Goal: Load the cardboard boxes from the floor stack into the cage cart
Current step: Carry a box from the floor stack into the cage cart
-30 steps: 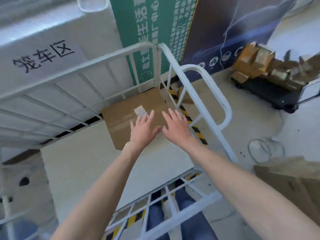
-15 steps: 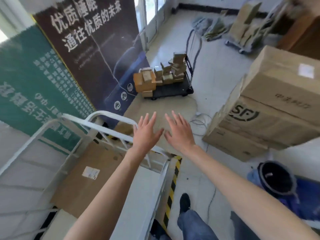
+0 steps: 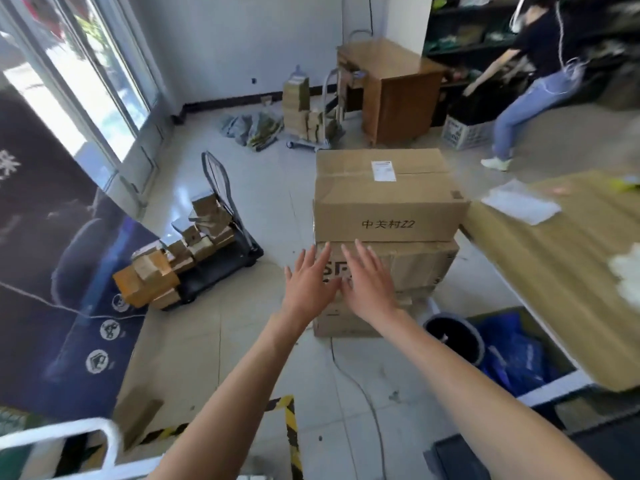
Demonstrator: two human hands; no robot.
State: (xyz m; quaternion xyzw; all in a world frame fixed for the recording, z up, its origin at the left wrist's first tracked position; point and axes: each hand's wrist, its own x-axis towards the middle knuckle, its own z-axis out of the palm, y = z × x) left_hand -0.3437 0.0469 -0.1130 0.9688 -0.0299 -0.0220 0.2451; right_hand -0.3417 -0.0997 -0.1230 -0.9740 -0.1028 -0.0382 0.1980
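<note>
I see a pale tiled floor (image 3: pixel 242 341) in a bright room with a big window (image 3: pixel 86 81) on the left. The stack of cardboard boxes (image 3: pixel 415 265) stands on the floor in the middle, three high, and the top box (image 3: pixel 384 188) has a white label. My left hand (image 3: pixel 310 285) and right hand (image 3: pixel 367 285) reach out side by side in front of the stack, fingers spread wide, holding nothing. I cannot tell if they touch the boxes. A white rail of the cage cart (image 3: pixel 62 433) shows at the bottom left, near yellow and black tape (image 3: pixel 290 427). A black trolley (image 3: pixel 221 261) piled with small boxes (image 3: pixel 173 258) sits left of the stack. A long brown table (image 3: pixel 554 254) runs along the right, with a black bucket (image 3: pixel 453 336) and blue bag (image 3: pixel 512 351) below. Another person (image 3: pixel 533 74) bends near a wooden desk (image 3: pixel 388 88) far back.
</note>
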